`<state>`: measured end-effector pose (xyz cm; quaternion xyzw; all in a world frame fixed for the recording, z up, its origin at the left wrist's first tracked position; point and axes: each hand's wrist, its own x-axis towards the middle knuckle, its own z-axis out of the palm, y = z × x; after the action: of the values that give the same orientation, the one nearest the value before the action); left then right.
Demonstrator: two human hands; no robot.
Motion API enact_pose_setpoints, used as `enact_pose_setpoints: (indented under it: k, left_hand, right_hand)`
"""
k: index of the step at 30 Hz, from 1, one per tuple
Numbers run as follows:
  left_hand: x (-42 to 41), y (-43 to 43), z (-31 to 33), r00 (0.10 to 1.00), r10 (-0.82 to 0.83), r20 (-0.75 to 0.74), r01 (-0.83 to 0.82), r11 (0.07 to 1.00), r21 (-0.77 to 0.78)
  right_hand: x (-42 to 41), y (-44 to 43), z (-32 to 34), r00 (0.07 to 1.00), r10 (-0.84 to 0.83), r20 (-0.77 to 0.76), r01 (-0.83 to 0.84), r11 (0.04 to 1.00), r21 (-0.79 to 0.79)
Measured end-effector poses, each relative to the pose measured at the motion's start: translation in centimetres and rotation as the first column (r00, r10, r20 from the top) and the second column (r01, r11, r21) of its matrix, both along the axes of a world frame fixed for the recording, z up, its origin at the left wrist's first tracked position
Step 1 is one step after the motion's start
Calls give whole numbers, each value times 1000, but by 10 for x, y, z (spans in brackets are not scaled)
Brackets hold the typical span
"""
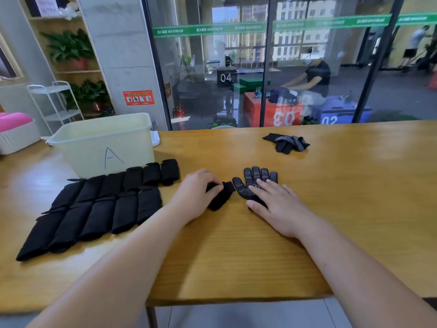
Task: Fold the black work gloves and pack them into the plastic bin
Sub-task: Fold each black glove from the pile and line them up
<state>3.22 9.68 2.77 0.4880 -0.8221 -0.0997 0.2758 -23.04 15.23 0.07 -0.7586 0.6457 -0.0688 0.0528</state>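
Hiding dotted glove (pixel 255 177) cuff, right hand (pixel 281 208) flat; left hand (pixel 196 195) grips folded glove (pixel 221 200)

place: gym front area, by the look of it | evidence: numbered jump boxes (pixel 267 110) seen behind glass wall (pixel 236 67) | green "MAXIMUM" band (pixel 212 29) stuck across glass | potted plants (pixel 68 46) kept on shelving | wooden table (pixel 343 197) set against glass

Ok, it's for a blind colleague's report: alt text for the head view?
The left hand grips a folded black glove while the right hand lies flat on a dotted glove, on a wooden table. Rows of folded gloves lie before a plastic bin marked A.
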Motion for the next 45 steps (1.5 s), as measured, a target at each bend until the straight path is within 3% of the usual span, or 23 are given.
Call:
enact_pose_setpoints:
  k: [5,11,13,18,22,26,29,34,40,45]
  left_hand:
    - [-6,-6,16,989,72,-131,-73,997,-1]
    - [-10,-28,66,932,140,-333,-81,979,185]
    - [-13,-35,85,922,162,-352,-118,983,142]
    - [-16,-29,113,869,133,-477,-223,965,-137]
    - [-14,0,67,963,14,-268,-66,981,-184]
    - [-2,16,-11,997,-76,27,75,997,10]
    - [-1,18,-20,1000,-22,6,22,999,23]
    - [-8,16,-12,993,54,104,-47,996,-72]
    - [-12,16,-26,970,-96,224,64,988,143]
    - [-16,16,-16,978,6,210,-26,995,92]
  right_hand:
    - [0,3,1,1000,-10,24,10,1000,-25]
    - [0,2,0,999,-17,50,19,999,-47]
    - [0,2,-1,999,-20,44,23,998,-50]
    - [-1,0,-2,999,-23,39,25,998,-60]
    - [-1,1,0,998,-15,57,19,998,-58]
    - [-2,-1,0,998,-14,63,18,998,-64]
    - [-3,-1,-3,998,-11,61,15,998,-69]
    - [-3,0,-1,998,-19,58,25,995,-95]
    - [-2,2,1,997,-75,25,78,981,-180]
    - [3,4,10,994,-52,101,74,970,-233]
